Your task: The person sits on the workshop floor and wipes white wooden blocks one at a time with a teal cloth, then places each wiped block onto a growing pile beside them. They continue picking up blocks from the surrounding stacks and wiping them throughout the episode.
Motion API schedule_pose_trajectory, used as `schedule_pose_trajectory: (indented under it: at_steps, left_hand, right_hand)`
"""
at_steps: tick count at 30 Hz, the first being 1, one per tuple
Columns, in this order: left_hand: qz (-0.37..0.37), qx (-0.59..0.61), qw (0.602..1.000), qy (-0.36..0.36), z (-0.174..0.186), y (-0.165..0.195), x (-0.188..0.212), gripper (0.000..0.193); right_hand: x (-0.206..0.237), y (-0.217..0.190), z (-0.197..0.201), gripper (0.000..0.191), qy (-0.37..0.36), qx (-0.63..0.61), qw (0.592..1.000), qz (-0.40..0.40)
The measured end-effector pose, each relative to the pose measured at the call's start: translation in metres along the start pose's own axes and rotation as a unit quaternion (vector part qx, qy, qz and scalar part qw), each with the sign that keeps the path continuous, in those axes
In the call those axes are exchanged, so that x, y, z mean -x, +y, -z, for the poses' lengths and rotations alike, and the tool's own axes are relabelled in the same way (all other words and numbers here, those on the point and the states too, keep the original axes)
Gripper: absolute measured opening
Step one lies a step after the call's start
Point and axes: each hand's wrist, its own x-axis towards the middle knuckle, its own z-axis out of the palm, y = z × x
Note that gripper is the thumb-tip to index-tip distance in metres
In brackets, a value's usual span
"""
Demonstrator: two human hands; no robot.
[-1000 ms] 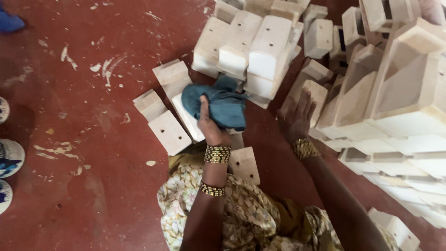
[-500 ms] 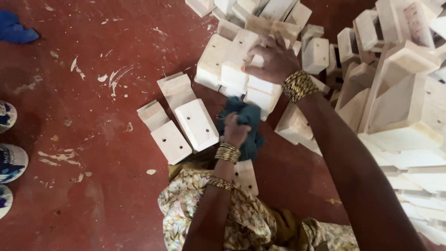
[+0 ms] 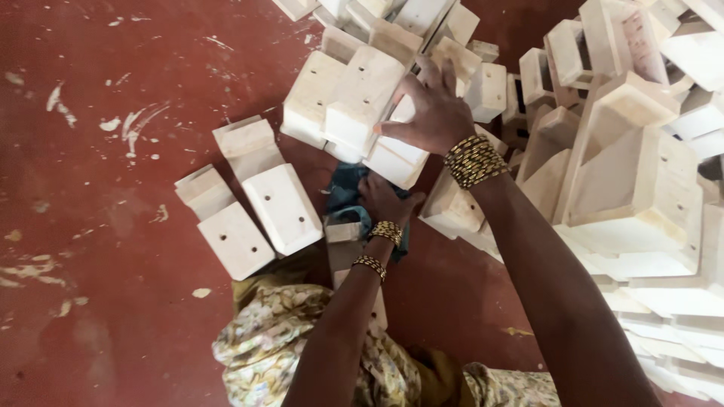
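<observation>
My right hand [image 3: 432,113] grips the end of a pale wooden block [image 3: 397,151] in a row of similar blocks on the red floor. My left hand [image 3: 387,198] rests below that block on a dark teal cloth [image 3: 345,192], its fingers pressed into the fabric. Both wrists wear beaded gold bangles. Part of the cloth is hidden under the left hand and the block. Another pale block [image 3: 343,245] lies under my left forearm.
Two wooden pieces with drilled holes [image 3: 280,205] [image 3: 235,238] lie to the left on the red floor [image 3: 98,226]. A large heap of pale wooden pieces [image 3: 641,173] fills the right side. More blocks [image 3: 354,94] sit at the top centre. Floral fabric [image 3: 279,347] covers my lap.
My right hand has reached up from the right and closed on a block in the row. My left hand has moved the teal cloth down from the left pieces toward that block.
</observation>
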Motion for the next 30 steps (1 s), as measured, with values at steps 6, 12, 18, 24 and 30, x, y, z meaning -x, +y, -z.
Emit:
schedule_pose_trajectory:
  at_steps: [6,12,18,24,30]
  left_hand:
    - [-0.061,0.062,0.990,0.110,-0.017,-0.008,-0.013,0.080]
    - [-0.053,0.106,0.991,0.062,-0.003,-0.007,-0.009,0.088]
    - [-0.201,0.091,0.973,0.062,0.008,0.002,0.010,0.086]
    - [-0.207,0.051,0.977,-0.023,0.010,-0.009,0.008,0.102]
    - [-0.189,0.037,0.976,-0.105,0.022,-0.010,0.008,0.096]
  right_hand:
    - [0.004,0.009,-0.006,0.074,-0.046,0.004,0.999,-0.028]
    - [0.017,0.004,0.006,0.062,-0.061,0.000,0.997,-0.056]
    - [0.045,0.008,0.015,0.052,-0.047,-0.009,0.995,-0.090]
    - [0.063,0.016,0.016,0.074,-0.005,-0.023,0.996,-0.082]
    - [0.054,0.010,0.017,0.050,-0.078,-0.025,0.987,-0.139]
